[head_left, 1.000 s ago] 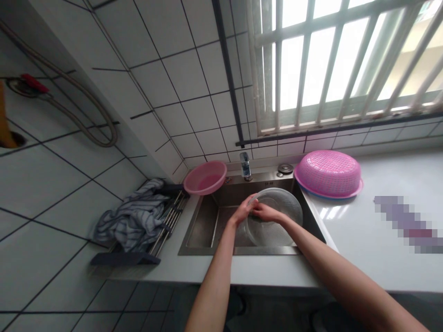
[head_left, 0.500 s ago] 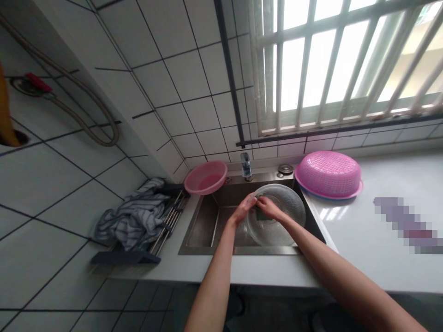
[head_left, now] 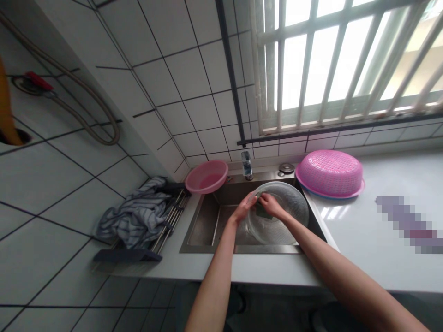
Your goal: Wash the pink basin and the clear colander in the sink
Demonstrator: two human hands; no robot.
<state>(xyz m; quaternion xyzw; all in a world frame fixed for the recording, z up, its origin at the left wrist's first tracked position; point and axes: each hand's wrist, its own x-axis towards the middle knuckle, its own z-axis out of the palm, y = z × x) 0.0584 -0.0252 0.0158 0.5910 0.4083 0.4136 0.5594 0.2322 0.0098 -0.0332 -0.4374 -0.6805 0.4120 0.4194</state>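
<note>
Two hands meet at the left rim of a clear bowl (head_left: 294, 210), and part of what they do there is hard to make out. Some fingers of the left hand (head_left: 243, 208) are lost against the bowl's see-through wall, and the right hand (head_left: 272, 205) covers much of a dull green pad (head_left: 265, 212) – sponge or cloth, I cannot tell which. The bowl's underside is hidden too, so whether it touches the floor of the sink (head_left: 201, 231) is unclear; it sits tilted within the sink's right half, near the right edge. At the counter's (head_left: 367, 265) right side a blocky blur hides whatever lies there, and both forearms run off the bottom of the view.

The left hand is bent narrowly round the bowl's left rim, gripping it. The right hand reaches inside the bowl, its fingers curled in closely on the green pad, which lies against the inner wall just beside the left hand.

A pink basin (head_left: 206, 179) rests at the sink's back left corner; a pink basket (head_left: 330, 173) lies upside down beyond the back right corner – something blue shows under its rim. The faucet (head_left: 247, 165) stands at the back edge.
</note>
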